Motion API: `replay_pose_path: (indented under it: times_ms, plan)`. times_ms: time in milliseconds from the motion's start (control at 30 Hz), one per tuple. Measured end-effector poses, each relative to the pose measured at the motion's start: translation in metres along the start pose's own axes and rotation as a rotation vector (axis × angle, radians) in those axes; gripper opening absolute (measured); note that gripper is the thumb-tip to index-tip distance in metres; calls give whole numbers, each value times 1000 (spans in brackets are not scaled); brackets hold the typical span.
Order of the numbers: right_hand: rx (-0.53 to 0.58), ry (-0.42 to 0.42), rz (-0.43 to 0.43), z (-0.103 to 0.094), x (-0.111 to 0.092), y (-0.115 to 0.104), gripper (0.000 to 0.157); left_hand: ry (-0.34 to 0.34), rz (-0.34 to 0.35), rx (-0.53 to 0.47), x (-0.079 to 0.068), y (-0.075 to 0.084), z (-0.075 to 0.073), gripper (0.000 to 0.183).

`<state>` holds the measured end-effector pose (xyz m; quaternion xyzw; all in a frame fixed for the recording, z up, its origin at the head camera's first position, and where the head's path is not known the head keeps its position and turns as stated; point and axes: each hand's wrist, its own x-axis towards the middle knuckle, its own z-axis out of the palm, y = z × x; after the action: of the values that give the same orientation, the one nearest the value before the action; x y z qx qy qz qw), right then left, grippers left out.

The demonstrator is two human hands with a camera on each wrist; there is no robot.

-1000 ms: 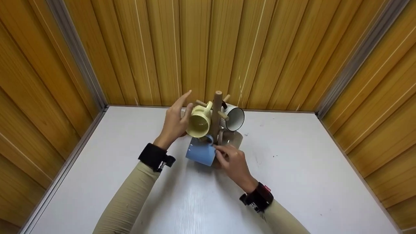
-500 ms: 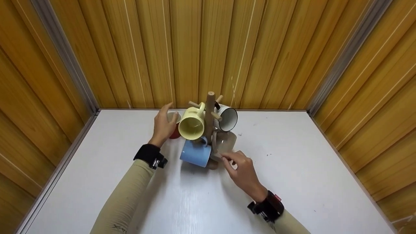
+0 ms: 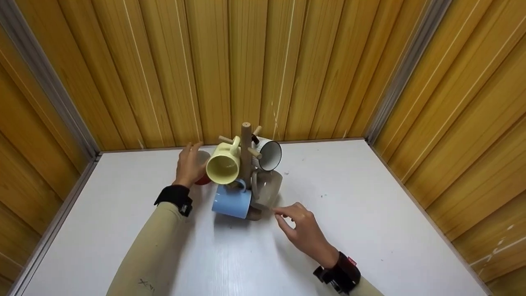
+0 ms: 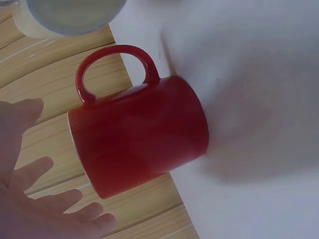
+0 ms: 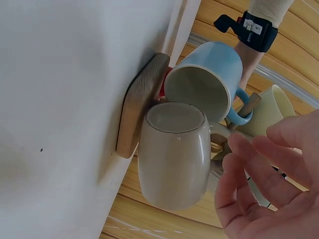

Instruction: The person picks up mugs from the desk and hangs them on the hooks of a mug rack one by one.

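A red mug (image 4: pixel 139 134) is nearest to my left hand (image 3: pixel 189 166). In the head view the hand and a yellow mug (image 3: pixel 222 168) partly cover it. The left wrist view has the fingers (image 4: pixel 37 172) spread near its rim, with a gap between. My right hand (image 3: pixel 304 228) holds nothing; its fingers are loosely bent, fingertips close to a greyish mug (image 5: pixel 174 154). A blue mug (image 3: pixel 232 201) hangs by its handle on a wooden mug tree (image 3: pixel 246 160), below the yellow one.
A white mug with a dark rim (image 3: pixel 268 155) hangs at the mug tree's upper right. The tree's wooden base (image 5: pixel 142 107) stands on the white table (image 3: pixel 349 213). Wood-patterned walls (image 3: pixel 246 61) enclose the table's back and sides.
The head view has turned right. My left hand has gone from the yellow mug's side to the red mug. My right hand has drawn back from the blue mug, toward the right.
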<state>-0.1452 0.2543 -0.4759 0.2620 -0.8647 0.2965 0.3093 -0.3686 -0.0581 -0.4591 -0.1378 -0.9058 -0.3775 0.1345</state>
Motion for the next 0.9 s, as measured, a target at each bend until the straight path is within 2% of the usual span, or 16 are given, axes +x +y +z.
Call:
replay_pose_path:
  times_ms: [167,300,667,900]
  plan:
    - [-15,-14,3,1,-5,0,24,-68,-9,67,1,-7,0,74]
    - [-18,-52,29,2,-11,0,21,-97,3,116,-2,-12,1,73]
    - [-21,-75,44,3,-16,3,19,-93,25,56,-2,-16,8,65]
    - [-31,-49,25,3,-19,5,20,-24,111,64,0,-18,13,58]
